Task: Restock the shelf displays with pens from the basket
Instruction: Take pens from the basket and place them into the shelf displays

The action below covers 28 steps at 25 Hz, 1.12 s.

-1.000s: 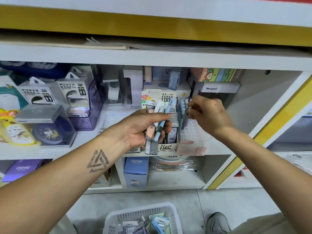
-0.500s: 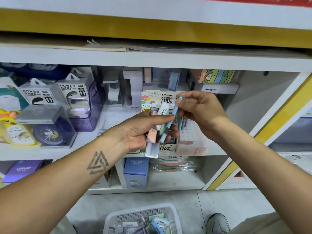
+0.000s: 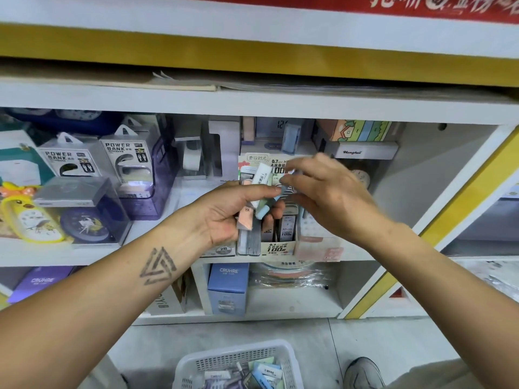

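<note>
Gripping a fanned bundle of pens (image 3: pixel 259 204), the left hand (image 3: pixel 224 211) hovers before the shelf display box (image 3: pixel 276 247). Right hand (image 3: pixel 328 195), at 3 o'clock of the bundle, has its fingers (image 3: pixel 292 179) pinched narrowly on one blue pen's tip. Basket (image 3: pixel 238 360) sits on the floor at 6 o'clock.
</note>
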Each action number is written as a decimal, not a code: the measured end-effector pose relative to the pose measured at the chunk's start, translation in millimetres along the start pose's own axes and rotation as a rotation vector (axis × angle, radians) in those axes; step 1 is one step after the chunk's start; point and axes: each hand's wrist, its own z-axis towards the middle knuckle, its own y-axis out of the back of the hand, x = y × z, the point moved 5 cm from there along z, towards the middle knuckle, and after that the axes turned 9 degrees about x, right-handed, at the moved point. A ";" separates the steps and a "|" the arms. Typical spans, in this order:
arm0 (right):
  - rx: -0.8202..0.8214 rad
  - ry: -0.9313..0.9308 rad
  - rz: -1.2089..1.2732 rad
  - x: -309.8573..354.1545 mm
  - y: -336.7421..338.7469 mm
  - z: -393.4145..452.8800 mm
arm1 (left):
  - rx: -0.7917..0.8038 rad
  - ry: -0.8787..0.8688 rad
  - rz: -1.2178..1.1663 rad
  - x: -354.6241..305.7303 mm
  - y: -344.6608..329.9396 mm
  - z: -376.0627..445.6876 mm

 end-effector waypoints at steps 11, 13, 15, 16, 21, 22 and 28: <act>0.016 -0.609 0.823 -49.9 -10.5 -23.8 | -0.023 0.011 -0.004 6.1 3.3 4.6; 0.042 -0.580 0.724 -48.7 -13.6 -29.3 | -0.022 0.022 0.000 8.8 1.3 6.2; 0.005 -0.552 0.613 -47.1 -18.1 -32.8 | -0.035 0.024 0.006 10.9 0.8 7.5; -0.024 -0.531 0.582 -45.3 -18.9 -33.1 | -0.038 0.024 0.008 11.8 0.3 7.9; -0.054 -0.438 0.538 -37.2 -29.3 -30.7 | -0.056 0.030 0.013 14.9 0.2 8.6; -0.042 -0.437 0.529 -36.2 -30.9 -31.0 | -0.057 0.033 0.011 14.9 0.4 8.4; -0.033 -0.512 0.560 -41.0 -30.9 -32.9 | -0.055 0.033 0.010 14.6 0.2 6.4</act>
